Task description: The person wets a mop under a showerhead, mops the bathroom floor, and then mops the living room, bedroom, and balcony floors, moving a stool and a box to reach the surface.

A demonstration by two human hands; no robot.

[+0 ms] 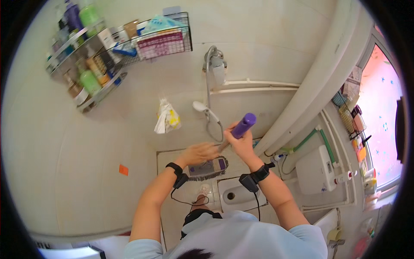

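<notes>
My right hand (240, 141) is wrapped round the upper end of a mop, just below its purple handle grip (245, 124). The grey pole (223, 147) runs down and away from that hand. On the floor below lies the flat mop head (208, 168), grey with purple ends and a shaggy dark fringe. My left hand (199, 153) is beside the pole, its fingers stretched out toward it and slightly blurred. Whether its fingertips touch the pole I cannot tell. Part of the mop head is hidden beneath my left hand.
A squat toilet (241, 196) is set in the floor, near my foot. A shower head (201, 106) and hose hang on the far wall, beside a white plastic bag (166, 117). Corner shelves (97, 97) hold bottles; a white cistern (312, 170) stands right.
</notes>
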